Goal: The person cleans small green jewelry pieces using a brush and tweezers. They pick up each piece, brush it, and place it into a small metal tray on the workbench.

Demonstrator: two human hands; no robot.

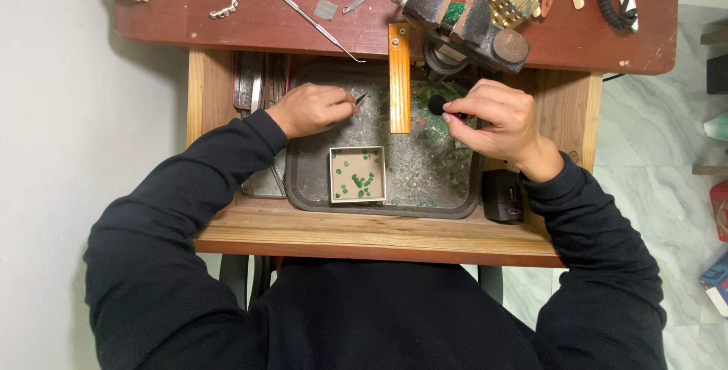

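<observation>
Black knob (437, 104) between right hand (493, 120) fingers (464, 110)

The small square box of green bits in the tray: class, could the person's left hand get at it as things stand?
Probably yes. The square box lies open-topped in the dark tray, just below the left hand, with nothing between them. That hand is pinching a small pointed tool, though, which would hamper its grip.

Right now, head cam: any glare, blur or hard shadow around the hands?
Head view: even, soft light, no glare. The left hand and right hand are sharp, with only faint shadows on the dark tray. The small black piece in the right fingers lacks detail. Edges bow slightly.
</observation>
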